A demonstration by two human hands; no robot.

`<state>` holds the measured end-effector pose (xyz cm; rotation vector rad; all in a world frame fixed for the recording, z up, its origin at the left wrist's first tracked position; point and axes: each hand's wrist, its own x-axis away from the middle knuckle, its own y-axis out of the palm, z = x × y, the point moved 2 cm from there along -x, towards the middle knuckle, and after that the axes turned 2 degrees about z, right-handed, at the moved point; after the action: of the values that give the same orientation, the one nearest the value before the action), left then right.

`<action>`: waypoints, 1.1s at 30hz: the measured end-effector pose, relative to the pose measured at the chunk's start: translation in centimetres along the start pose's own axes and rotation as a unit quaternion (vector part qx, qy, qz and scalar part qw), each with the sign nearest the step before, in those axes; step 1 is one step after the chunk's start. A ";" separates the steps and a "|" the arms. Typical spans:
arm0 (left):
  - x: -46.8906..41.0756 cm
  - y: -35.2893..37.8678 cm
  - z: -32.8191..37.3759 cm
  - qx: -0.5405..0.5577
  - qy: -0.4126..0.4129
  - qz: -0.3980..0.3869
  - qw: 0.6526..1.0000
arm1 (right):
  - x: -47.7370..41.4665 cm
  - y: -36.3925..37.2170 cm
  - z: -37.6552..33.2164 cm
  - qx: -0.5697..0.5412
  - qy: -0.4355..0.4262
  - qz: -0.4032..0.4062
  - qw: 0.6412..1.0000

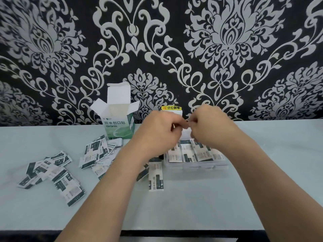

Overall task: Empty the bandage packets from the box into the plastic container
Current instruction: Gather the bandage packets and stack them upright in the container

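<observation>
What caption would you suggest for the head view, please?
Left hand and right hand meet above the plastic container of bandage packets; the opened box stands behind loose packets on the table.

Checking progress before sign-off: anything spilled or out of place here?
Yes: bandage packets lie scattered in loose heaps on the table left of the plastic container, outside it. The open box stands upright.
</observation>
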<state>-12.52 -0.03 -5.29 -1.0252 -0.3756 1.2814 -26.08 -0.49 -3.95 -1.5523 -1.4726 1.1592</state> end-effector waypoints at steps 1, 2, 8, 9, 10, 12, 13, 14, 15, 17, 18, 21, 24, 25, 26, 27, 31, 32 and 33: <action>0.6 -1.2 -0.5 0.007 -0.021 0.019 1.000 | 0.3 0.0 -1.0 -0.048 -0.015 -0.001 0.999; 1.0 -2.3 -1.2 0.003 -0.040 0.034 0.999 | 0.5 0.2 -2.0 -0.089 -0.027 -0.003 0.996; 5.0 -3.8 -8.3 -0.156 -0.161 -0.117 0.967 | 2.1 4.3 -7.7 -0.118 -0.112 -0.084 0.983; 5.9 -3.4 -9.3 -0.173 -0.156 -0.150 0.961 | 2.4 5.4 -8.5 -0.086 -0.132 -0.109 0.982; 6.5 -3.0 -9.9 -0.169 -0.142 -0.164 0.961 | 2.6 6.4 -9.0 -0.046 -0.149 -0.135 0.978; 7.4 -2.5 -11.0 -0.169 -0.136 -0.178 0.960 | 2.8 8.8 -10.0 0.015 -0.177 -0.169 0.969; 7.8 -2.5 -11.5 -0.185 -0.139 -0.185 0.955 | 2.9 9.9 -10.3 0.029 -0.176 -0.175 0.968; 8.0 -2.5 -11.8 -0.189 -0.139 -0.184 0.955 | 2.7 10.9 -10.4 0.034 -0.166 -0.178 0.969; 8.2 -2.8 -11.7 -0.189 -0.134 -0.183 0.955 | 2.6 11.5 -10.4 0.033 -0.154 -0.177 0.971; 8.5 -3.2 -11.5 -0.174 -0.134 -0.173 0.960 | 2.3 12.2 -10.4 0.033 -0.141 -0.168 0.975; 8.6 -3.4 -11.7 -0.160 -0.136 -0.156 0.965 | 2.2 12.4 -10.4 0.035 -0.139 -0.162 0.976; 8.9 -3.5 -11.9 -0.157 -0.147 -0.117 0.970 | 2.3 12.4 -10.3 0.010 -0.124 -0.162 0.979; 8.7 -3.3 -12.5 -0.163 -0.145 -0.069 0.974 | 2.3 12.1 -10.2 -0.024 -0.109 -0.160 0.981; 8.6 -3.2 -12.7 -0.170 -0.135 -0.056 0.974 | 2.2 11.9 -10.2 -0.035 -0.100 -0.160 0.981; 8.5 -3.2 -12.8 -0.179 -0.122 -0.044 0.975 | 2.1 11.8 -10.1 -0.048 -0.089 -0.158 0.982; 8.4 -3.2 -12.9 -0.184 -0.119 -0.037 0.975 | 2.0 11.6 -10.0 -0.063 -0.079 -0.152 0.983; 8.3 -4.7 -13.5 -0.151 -0.156 0.044 0.975 | 1.5 10.7 -9.8 -0.201 -0.054 -0.079 0.975; 8.3 -5.2 -13.8 -0.147 -0.176 0.064 0.971 | 1.5 10.3 -9.8 -0.250 -0.044 -0.064 0.965; 8.4 -5.6 -14.2 -0.147 -0.202 0.069 0.966 | 1.7 10.0 -9.9 -0.303 -0.030 -0.057 0.951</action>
<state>3.86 1.99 -10.86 -1.0461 -0.8384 1.5960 -13.32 0.93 -9.82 -1.7984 -2.0594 0.7174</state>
